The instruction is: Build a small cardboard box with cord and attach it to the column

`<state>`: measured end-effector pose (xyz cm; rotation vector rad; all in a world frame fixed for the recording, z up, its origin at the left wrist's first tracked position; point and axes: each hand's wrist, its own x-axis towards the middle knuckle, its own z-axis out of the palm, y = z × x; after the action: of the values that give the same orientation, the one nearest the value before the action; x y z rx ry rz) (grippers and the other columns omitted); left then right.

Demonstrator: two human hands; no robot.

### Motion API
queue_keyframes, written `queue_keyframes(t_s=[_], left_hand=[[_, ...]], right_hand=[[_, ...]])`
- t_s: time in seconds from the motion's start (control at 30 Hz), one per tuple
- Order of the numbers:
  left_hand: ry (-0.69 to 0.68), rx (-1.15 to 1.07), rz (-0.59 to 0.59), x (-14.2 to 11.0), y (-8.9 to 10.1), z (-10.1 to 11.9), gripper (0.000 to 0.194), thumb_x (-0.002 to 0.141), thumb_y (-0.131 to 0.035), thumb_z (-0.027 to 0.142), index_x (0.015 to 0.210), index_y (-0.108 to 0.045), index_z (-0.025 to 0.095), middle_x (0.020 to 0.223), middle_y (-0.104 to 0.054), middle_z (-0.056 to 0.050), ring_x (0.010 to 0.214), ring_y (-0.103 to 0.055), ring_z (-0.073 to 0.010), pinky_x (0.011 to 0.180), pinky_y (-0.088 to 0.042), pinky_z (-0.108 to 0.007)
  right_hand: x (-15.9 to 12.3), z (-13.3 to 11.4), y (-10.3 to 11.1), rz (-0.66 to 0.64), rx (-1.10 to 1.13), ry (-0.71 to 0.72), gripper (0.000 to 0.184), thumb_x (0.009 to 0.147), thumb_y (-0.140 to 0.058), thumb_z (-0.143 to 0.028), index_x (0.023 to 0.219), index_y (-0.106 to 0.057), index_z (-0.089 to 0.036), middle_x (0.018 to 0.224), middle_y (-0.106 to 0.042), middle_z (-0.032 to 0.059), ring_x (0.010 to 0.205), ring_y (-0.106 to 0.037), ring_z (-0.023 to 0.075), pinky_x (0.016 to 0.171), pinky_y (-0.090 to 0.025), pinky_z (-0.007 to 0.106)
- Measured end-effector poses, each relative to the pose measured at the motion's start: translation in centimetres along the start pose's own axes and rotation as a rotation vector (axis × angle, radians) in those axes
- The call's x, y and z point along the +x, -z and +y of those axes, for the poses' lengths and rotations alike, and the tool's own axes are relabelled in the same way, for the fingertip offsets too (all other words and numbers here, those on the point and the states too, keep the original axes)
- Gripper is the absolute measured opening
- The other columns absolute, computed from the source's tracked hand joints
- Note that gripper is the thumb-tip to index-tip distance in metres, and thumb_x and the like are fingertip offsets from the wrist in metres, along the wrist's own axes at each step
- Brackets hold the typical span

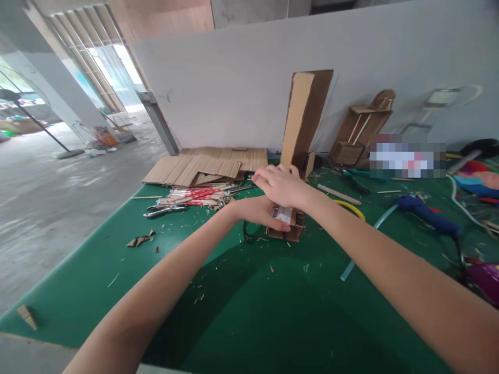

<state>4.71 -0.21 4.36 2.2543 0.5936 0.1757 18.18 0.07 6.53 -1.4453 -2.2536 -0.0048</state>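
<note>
A small cardboard box (290,234) with a printed label lies on the green table, and a tall folded cardboard piece (298,114) stands upright just behind it. My left hand (259,212) is closed around the box, thumb across its front; the other fingers are mostly hidden. Over the top of the box lies my right hand (278,184), palm down, its fingers stretched out to the left beside the foot of the upright piece. Its thumb is hidden, and I cannot tell what is beneath the palm.
Flat cardboard sheets (179,166), a bundle of wooden sticks (198,195) and metal pliers (166,209) lie to the left. On the right are a blue glue gun (429,215), a clear glue stick (348,270) and a yellow tube (353,209). Another cardboard construction (362,127) leans against the wall.
</note>
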Motion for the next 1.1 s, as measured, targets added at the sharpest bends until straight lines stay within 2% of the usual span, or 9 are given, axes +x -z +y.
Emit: queue_keyframes(t_s=[0.1,0.23,0.4,0.63,0.77,0.83,0.93,1.03,1.1], left_hand=[[-0.031,0.008,0.009,0.2,-0.3,0.0,0.052,0.071,-0.07,0.044,0.116,-0.063,0.019,0.113,-0.068,-0.011,0.103,-0.062,-0.03,0.089,-0.049,-0.039],[0.001,0.022,0.01,0.2,-0.3,0.4,0.048,0.071,-0.071,0.041,0.112,-0.063,0.018,0.11,-0.069,-0.01,0.101,-0.063,-0.0289,0.089,-0.049,-0.04],[0.03,0.022,-0.002,0.2,-0.3,0.3,0.054,0.071,-0.07,0.043,0.118,-0.06,0.019,0.118,-0.066,-0.011,0.108,-0.06,-0.03,0.092,-0.048,-0.042],[-0.029,-0.014,0.019,0.2,-0.7,0.5,0.05,0.066,-0.075,0.043,0.109,-0.065,0.019,0.109,-0.068,-0.009,0.104,-0.062,-0.0311,0.093,-0.047,-0.043],[-0.026,-0.047,0.098,0.1,-0.6,0.4,0.065,0.061,-0.079,0.044,0.118,-0.061,0.018,0.123,-0.062,-0.013,0.116,-0.055,-0.035,0.099,-0.043,-0.046],[-0.021,-0.161,0.132,-0.1,-0.3,-0.1,0.077,0.061,-0.079,0.044,0.129,-0.054,0.018,0.133,-0.055,-0.014,0.123,-0.05,-0.0352,0.102,-0.04,-0.047],[-0.012,-0.532,0.15,-0.7,0.5,-1.2,0.073,0.072,-0.071,0.047,0.137,-0.046,0.025,0.142,-0.048,-0.01,0.128,-0.047,-0.031,0.103,-0.04,-0.045],[-0.048,-0.862,0.275,-0.9,0.9,-2.1,0.064,0.081,-0.058,0.057,0.138,-0.043,0.032,0.144,-0.048,-0.005,0.129,-0.047,-0.027,0.102,-0.042,-0.041],[-0.051,-0.923,0.389,-0.5,0.6,-2.2,0.06,0.084,-0.048,0.063,0.134,-0.048,0.029,0.142,-0.05,-0.006,0.128,-0.049,-0.0261,0.102,-0.042,-0.04]], right_hand=[[-1.0,0.3,-0.8,0.01,-0.021,0.012,0.056,0.096,-0.02,-0.057,0.099,-0.065,-0.025,0.106,-0.067,0.0105,0.101,-0.056,0.0332,0.091,-0.034,0.062],[-1.6,-0.1,-0.3,-0.015,-0.012,0.024,0.062,0.096,-0.016,-0.058,0.093,-0.066,-0.022,0.103,-0.068,0.0121,0.103,-0.058,0.0342,0.089,-0.035,0.062],[-1.6,-0.3,-0.1,0.01,0.026,0.032,0.066,0.095,-0.015,-0.062,0.079,-0.064,-0.021,0.091,-0.069,0.0131,0.093,-0.062,0.0315,0.084,-0.039,0.057],[-2.3,-0.7,0.1,-0.019,0.025,-0.016,0.067,0.094,-0.013,-0.064,0.068,-0.058,-0.021,0.082,-0.067,0.0132,0.084,-0.063,0.0297,0.074,-0.043,0.051],[-1.8,-0.7,1.0,0.051,0.253,-0.042,0.064,0.093,-0.02,-0.066,0.065,-0.055,-0.02,0.071,-0.064,0.0089,0.071,-0.062,0.0222,0.068,-0.045,0.04],[-1.3,-0.3,1.9,0.232,0.415,-0.045,0.064,0.094,-0.02,-0.065,0.068,-0.057,-0.02,0.07,-0.064,0.0065,0.069,-0.061,0.0185,0.069,-0.046,0.036],[-1.3,0.8,3.6,0.458,0.539,-0.032,0.056,0.094,-0.025,-0.063,0.085,-0.061,-0.021,0.083,-0.064,0.0055,0.08,-0.062,0.0174,0.077,-0.048,0.034],[-3.1,2.0,3.8,0.443,0.658,-0.098,0.048,0.092,-0.034,-0.063,0.109,-0.057,-0.025,0.109,-0.062,0.0083,0.1,-0.059,0.0213,0.084,-0.049,0.038],[-5.1,2.4,2.7,0.398,0.759,-0.193,0.05,0.09,-0.038,-0.064,0.122,-0.05,-0.027,0.128,-0.053,0.0119,0.11,-0.056,0.0253,0.084,-0.052,0.041]])
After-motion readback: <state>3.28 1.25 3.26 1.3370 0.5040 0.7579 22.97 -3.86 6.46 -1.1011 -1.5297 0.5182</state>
